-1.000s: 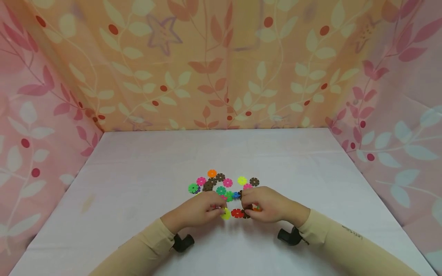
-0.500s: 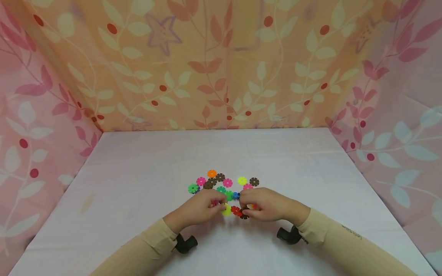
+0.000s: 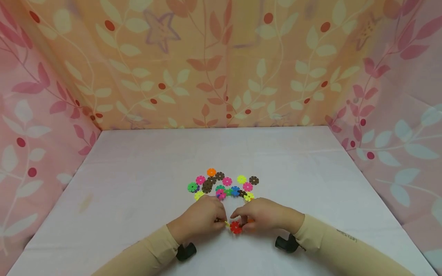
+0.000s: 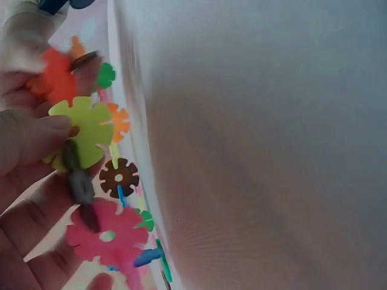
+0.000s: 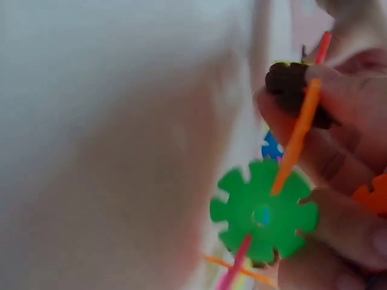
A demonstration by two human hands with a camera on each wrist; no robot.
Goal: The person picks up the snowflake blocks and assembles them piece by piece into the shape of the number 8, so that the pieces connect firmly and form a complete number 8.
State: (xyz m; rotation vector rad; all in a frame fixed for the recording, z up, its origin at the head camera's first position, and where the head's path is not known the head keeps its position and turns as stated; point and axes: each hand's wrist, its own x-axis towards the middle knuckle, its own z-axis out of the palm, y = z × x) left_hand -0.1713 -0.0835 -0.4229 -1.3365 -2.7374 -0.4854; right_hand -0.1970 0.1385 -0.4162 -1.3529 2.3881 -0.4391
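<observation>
My left hand [image 3: 203, 214] pinches a yellow notched plastic disc [image 4: 91, 133] between thumb and fingers. Slotted on below it, in the left wrist view, are a brown disc seen edge-on and a pink disc [image 4: 109, 232]. Between the two hands hangs a red disc [image 3: 236, 227], right by the yellow disc's edge. The right hand [image 3: 269, 215] grips a brown disc [image 5: 287, 84] with thumb and finger. From that one runs an edge-on orange disc [image 5: 296, 139], then a green disc [image 5: 269, 217] with a pink one slotted into it. My palms hide part of this chain.
Beyond the hands, more interlocking discs lie on the white table [image 3: 138, 161], among them an orange disc [image 3: 211, 172], a yellow disc [image 3: 241, 179] and a blue disc [image 3: 235, 191]. Patterned cloth [image 3: 221, 76] walls the table at back and sides.
Both hands have drawn nearer to the body, bringing the red disc with them. The red disc now faces the camera more fully, and more of the discs behind the hands show.
</observation>
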